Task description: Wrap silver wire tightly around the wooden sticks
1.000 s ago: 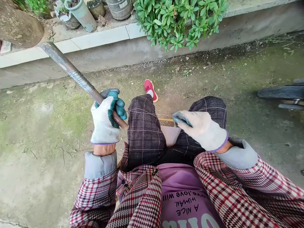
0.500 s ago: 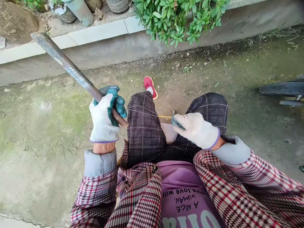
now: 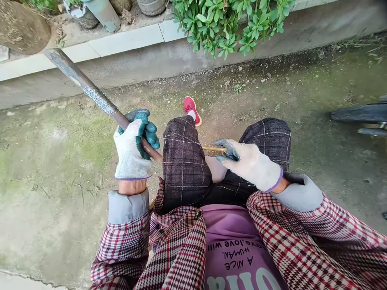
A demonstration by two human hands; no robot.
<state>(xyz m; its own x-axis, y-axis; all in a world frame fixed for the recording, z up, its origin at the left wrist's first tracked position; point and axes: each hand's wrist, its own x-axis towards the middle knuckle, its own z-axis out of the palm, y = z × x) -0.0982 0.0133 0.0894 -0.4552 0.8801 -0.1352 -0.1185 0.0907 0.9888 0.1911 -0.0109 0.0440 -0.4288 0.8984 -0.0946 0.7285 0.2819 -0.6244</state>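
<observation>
Ground (image 3: 60, 161), bare, blotched with green, is overlooked from a seated person's head height. Nearest are listed a purple shirt (image 3: 229, 241), a checked jacket (image 3: 178, 245) with grey cuffs turned back, and dark plaid trousers (image 3: 187, 169), knees set apart. Next, left hand (image 3: 131, 147), gloved: fingers curled right around a brown stick (image 3: 75, 76), which is gripped near its lower end and slanted up and outward, its mid-length bound with wire (image 3: 101, 100). Right hand (image 3: 249, 163), gloved likewise: thumb and forefinger parted, the end of a thin yellow strip (image 3: 213, 148) lying between them; whether it is pinched by the hidden fingers cannot be told. The strip's other end is hidden behind the left knee, and a fine pale thread (image 3: 181, 140) is stretched across that knee. Change noted: half a second ago the right fingertips were closed together at the strip; they are now spread, and more of the strip is exposed. By this the right-side hold is judged to be eased, while the stick is kept firmly gripped, barely shifted. Farther off are recorded a red shoe (image 3: 191, 108), a dark wheel (image 3: 359, 114) at the right, a tiled ledge (image 3: 130, 44), a leafy bush (image 3: 229, 24) and, behind the ledge, assorted pots (image 3: 102, 14).
</observation>
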